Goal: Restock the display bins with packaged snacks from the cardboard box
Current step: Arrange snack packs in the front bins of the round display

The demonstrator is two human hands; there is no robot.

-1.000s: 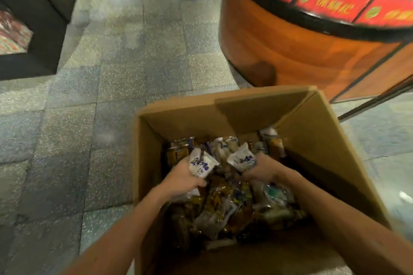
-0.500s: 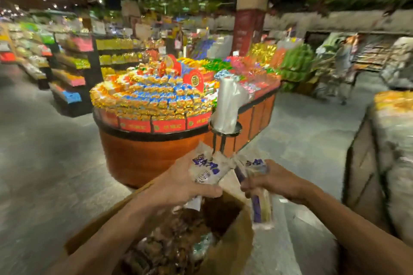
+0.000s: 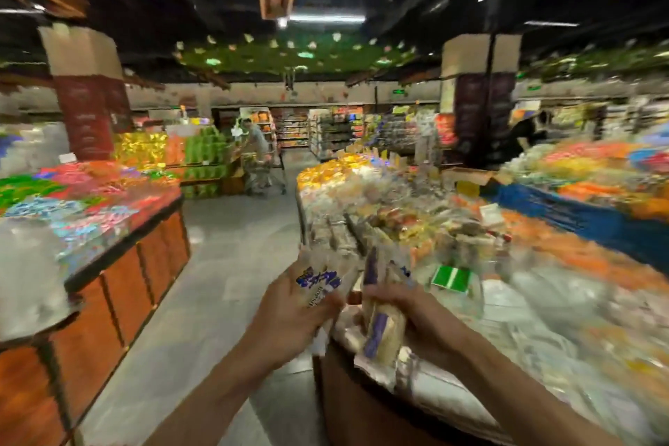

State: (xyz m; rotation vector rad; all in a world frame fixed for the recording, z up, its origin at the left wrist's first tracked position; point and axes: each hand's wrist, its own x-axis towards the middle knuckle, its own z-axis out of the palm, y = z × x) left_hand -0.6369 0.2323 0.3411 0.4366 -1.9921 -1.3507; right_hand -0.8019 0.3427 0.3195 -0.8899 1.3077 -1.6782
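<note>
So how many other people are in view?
2: a person in grey with a cart down the middle aisle, a person in dark clothes bending at far right. More may be hidden.

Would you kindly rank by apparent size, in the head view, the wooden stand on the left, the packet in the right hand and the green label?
1. wooden stand, by far.
2. packet in the right hand.
3. green label, slightly smaller; it lies farther off and blurred, so unsure.
</note>
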